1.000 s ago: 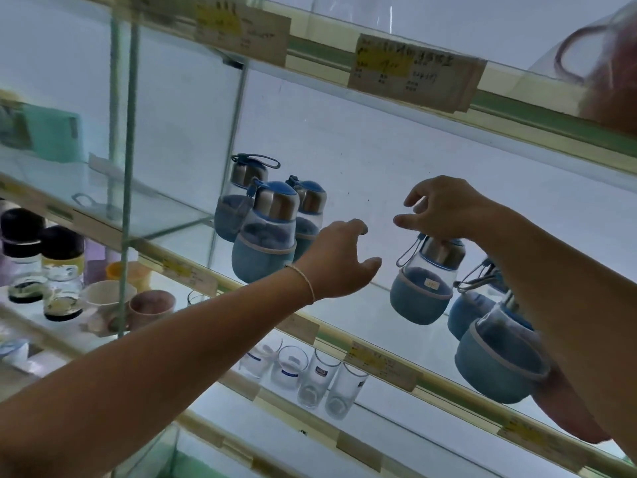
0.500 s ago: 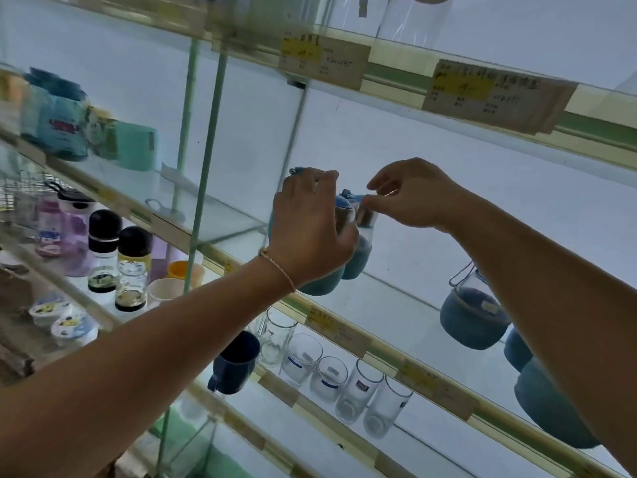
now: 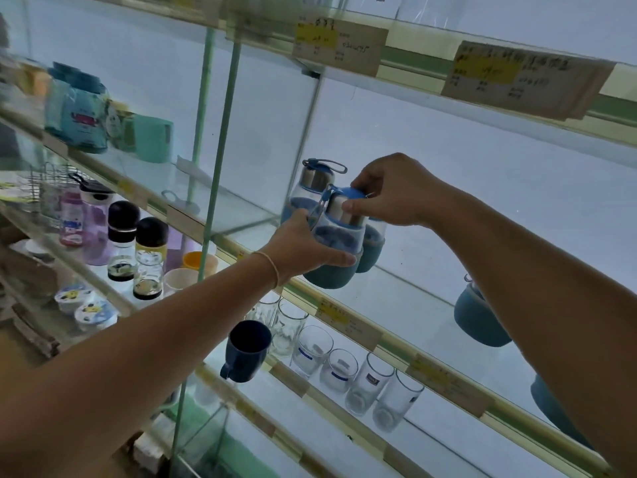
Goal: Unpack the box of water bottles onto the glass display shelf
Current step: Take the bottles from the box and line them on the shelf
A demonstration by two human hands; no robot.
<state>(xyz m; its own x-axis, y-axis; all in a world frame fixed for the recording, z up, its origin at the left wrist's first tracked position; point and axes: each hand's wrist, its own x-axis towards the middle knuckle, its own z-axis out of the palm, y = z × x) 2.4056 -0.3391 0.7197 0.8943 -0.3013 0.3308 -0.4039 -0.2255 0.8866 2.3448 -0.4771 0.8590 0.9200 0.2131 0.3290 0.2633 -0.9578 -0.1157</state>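
A clear water bottle with a blue sleeve and blue-and-steel cap [image 3: 339, 236] is held at the front edge of the glass display shelf [image 3: 406, 284]. My left hand [image 3: 303, 244] wraps around its body from the left. My right hand [image 3: 389, 191] pinches its cap from the right. Two more bottles of the same kind stand just behind it, one at the back left [image 3: 310, 182] and one at the right [image 3: 370, 246]. Another blue-sleeved bottle [image 3: 479, 319] stands further right, partly hidden by my right forearm.
A vertical glass divider [image 3: 220, 132] closes the shelf section on the left. Below are clear drinking glasses [image 3: 312, 350] and a dark blue mug [image 3: 246, 350]. Black-capped bottles [image 3: 150, 257] and cups fill the lower left. Paper price labels [image 3: 339, 46] hang from the shelf above.
Both hands moved left from the right-hand bottles to the left group and closed on the front bottle. The camera view swung left.
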